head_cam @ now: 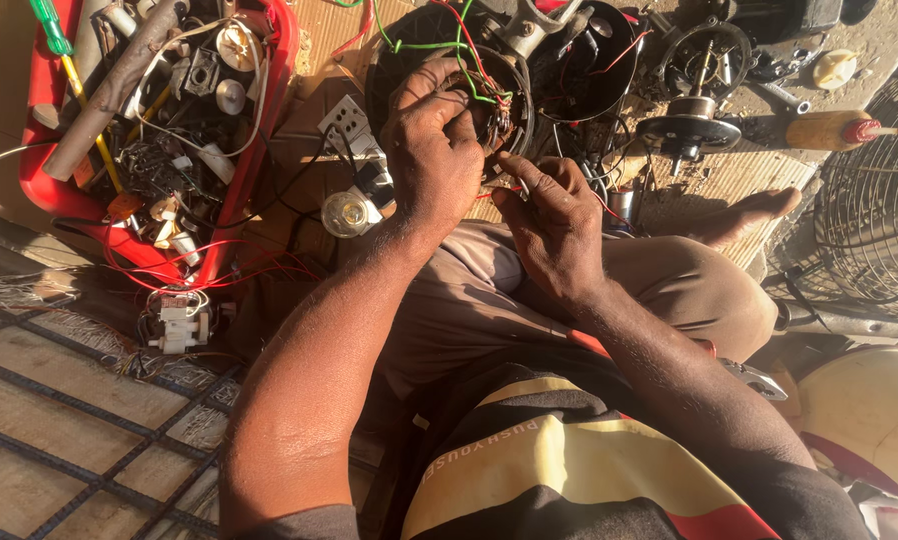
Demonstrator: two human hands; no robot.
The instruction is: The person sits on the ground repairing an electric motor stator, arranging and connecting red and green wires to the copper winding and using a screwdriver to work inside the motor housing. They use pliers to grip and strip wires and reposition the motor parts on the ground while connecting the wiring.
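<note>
My left hand grips a small bundle of coloured wires coming out of a round black fan housing that sits in front of my lap. My right hand is just right of it, fingers pinched on a thin red wire close to the same bundle. Green and red wires loop up over the housing. Both hands nearly touch over my bent knee.
A red tray full of parts, wires and a green-handled screwdriver lies at the left. A motor on a stand, a wooden-handled tool and a wire fan guard are at the right. My bare foot rests nearby.
</note>
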